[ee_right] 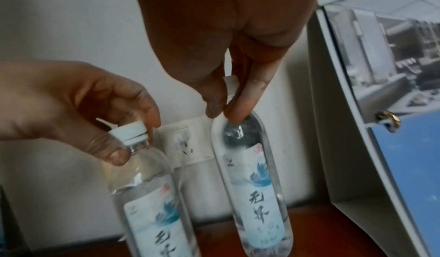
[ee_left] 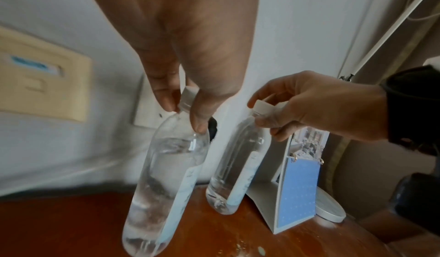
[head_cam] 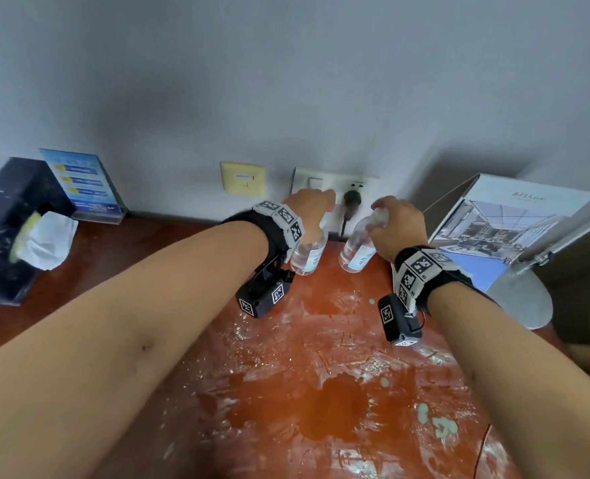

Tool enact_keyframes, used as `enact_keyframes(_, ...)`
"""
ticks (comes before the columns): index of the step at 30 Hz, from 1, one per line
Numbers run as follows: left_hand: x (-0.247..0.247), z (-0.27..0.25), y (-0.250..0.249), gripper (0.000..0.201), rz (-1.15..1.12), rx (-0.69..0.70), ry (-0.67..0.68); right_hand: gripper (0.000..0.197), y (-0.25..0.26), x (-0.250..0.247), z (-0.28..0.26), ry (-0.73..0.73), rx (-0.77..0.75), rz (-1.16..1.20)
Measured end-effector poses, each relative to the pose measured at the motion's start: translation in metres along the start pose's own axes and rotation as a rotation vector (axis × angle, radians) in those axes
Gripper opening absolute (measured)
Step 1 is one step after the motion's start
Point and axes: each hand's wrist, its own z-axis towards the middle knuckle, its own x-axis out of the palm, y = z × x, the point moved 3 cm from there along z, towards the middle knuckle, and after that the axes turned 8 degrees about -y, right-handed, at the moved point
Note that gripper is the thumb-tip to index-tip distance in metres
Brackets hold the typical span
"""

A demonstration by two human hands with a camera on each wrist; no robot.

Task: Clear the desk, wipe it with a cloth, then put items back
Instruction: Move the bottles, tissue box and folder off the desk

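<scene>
Nearest the viewer, the reddish-brown wooden desk (head_cam: 321, 392) is streaked with pale, chalky smears and small greenish flecks. Both bare forearms reach across it toward the wall.

Further in, the left hand (head_cam: 307, 205) pinches the white cap and neck of the left clear plastic water bottle (ee_left: 164, 182); the thumb and fingers (ee_left: 202, 114) are curled down round the cap, tips on the bottle's shoulder. This bottle, with a pale blue-and-white label, hangs upright; whether its base touches the desk I cannot tell. Just beside it, the right hand (head_cam: 399, 226) grips the right clear plastic water bottle (ee_right: 254, 195) the same way, fingertips (ee_right: 238, 110) closed on the white cap from above. The two bottles are close but apart, both near the desk's back edge.

To the right stands a white ring-bound desk calendar with a blue page and an interior photo (head_cam: 501, 233), near a round grey lamp base (head_cam: 525, 302). At far left sit a dark tissue box with a white tissue sticking out (head_cam: 13, 233) and a blue acrylic sign stand (head_cam: 82, 184). Behind everything, a cream wall switch plate (head_cam: 242, 178) and a white socket panel with a black plug (head_cam: 338, 188) sit on the grey wall.
</scene>
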Motion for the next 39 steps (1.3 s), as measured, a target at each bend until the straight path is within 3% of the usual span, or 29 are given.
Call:
enact_keyframes(9,-0.084,-0.080,0.112,0.042,0.070,-0.126,-0.164,0.034,0.126,0.023,-0.027,0.044,-0.067,0.080)
enact_keyframes(17,-0.137,-0.151,0.241,0.032,0.095,-0.261,-0.182,0.043,0.271,0.097,-0.056,0.133,-0.171,0.143)
enact_keyframes(21,-0.154,-0.170,0.302,0.026,0.138,-0.291,-0.164,0.036,0.329,0.138,-0.066,0.172,-0.212,0.134)
enact_keyframes(29,-0.157,-0.180,0.387,0.020,0.156,-0.338,-0.134,0.030,0.403,0.213,-0.077,0.254,-0.214,0.148)
enact_keyframes(32,-0.155,-0.175,0.404,0.009,0.125,-0.344,-0.106,0.033,0.420,0.232,-0.075,0.282,-0.234,0.121)
enact_keyframes(34,-0.150,-0.171,0.410,0.017,0.119,-0.319,-0.101,0.035,0.429,0.244,-0.074,0.296,-0.256,0.093)
enact_keyframes(39,-0.143,-0.160,0.421,0.014,0.089,-0.271,-0.130,0.037,0.440,0.260,-0.064,0.272,-0.225,0.061)
